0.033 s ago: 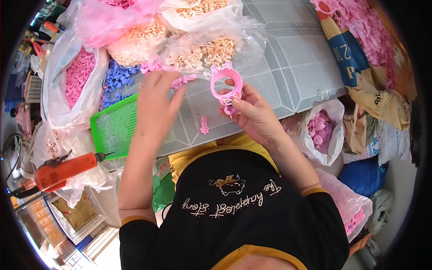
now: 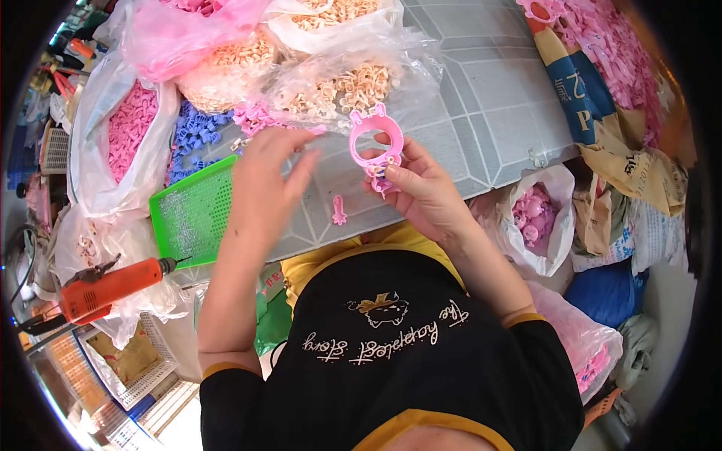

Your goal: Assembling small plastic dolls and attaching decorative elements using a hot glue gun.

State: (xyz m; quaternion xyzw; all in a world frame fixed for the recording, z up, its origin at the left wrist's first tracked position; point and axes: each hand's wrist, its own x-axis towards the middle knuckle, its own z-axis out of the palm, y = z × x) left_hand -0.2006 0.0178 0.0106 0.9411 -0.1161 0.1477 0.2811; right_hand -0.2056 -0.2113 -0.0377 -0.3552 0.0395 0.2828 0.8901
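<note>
My right hand point(image 2: 414, 180) grips a pink plastic ring-shaped part point(image 2: 353, 143) with small lugs at its top. Thumb and fingers pinch its lower end, where small pale and dark bits show. My left hand point(image 2: 267, 177) hangs over the table beside a heap of small pink parts point(image 2: 252, 116), its thumb apart from the fingers and nothing visible between them. Just beyond its fingertips a pink piece point(image 2: 319, 129) shows, mostly hidden by the hand. A small pink lever-like piece point(image 2: 339, 210) lies alone on the table between my hands.
A green tray point(image 2: 192, 214) lies left of my left hand, with an orange power drill point(image 2: 113, 288) at its near edge. Blue parts point(image 2: 197, 139) and bags of beige parts point(image 2: 353, 86) sit behind. Sacks of pink parts point(image 2: 534, 214) stand to the right of the grey table point(image 2: 496, 98).
My left hand has shifted slightly to the right, covering more of the pink piece at its fingertips. My right hand and the ring part have barely moved.
</note>
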